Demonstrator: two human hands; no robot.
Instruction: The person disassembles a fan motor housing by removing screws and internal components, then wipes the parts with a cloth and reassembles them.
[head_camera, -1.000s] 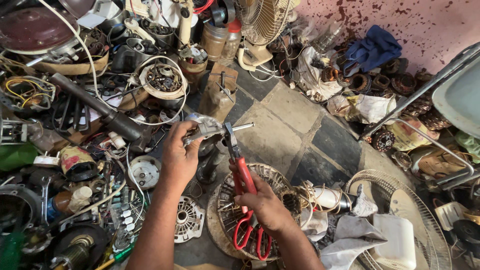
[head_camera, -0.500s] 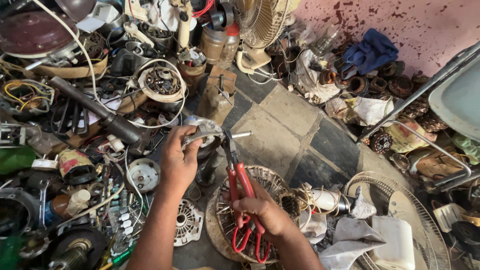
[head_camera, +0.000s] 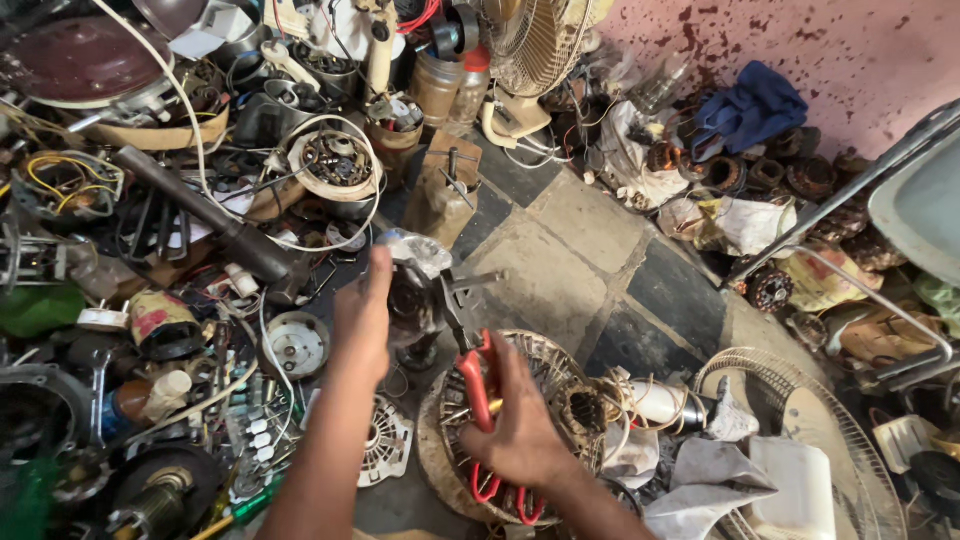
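My left hand (head_camera: 362, 318) grips a small dark motor part (head_camera: 412, 298) with a shiny metal cap on top, holding it above the floor. My right hand (head_camera: 520, 425) is closed on the red handles of a pair of pliers (head_camera: 478, 385). The plier jaws point up and touch the motor part at its right side, by a thin metal shaft that sticks out to the right. Both hands hover over a round wire fan guard (head_camera: 560, 400) lying on the floor.
Scrap motors, coils and wires crowd the left side, with a long dark pipe (head_camera: 210, 215). A table fan (head_camera: 535, 50) stands at the back. A blue cloth (head_camera: 755, 105) lies by the pink wall. Another fan guard (head_camera: 800, 400) and white rags lie at right.
Both hands stay on the motor part and pliers. The pliers have shifted slightly and their jaws sit closer against the part.
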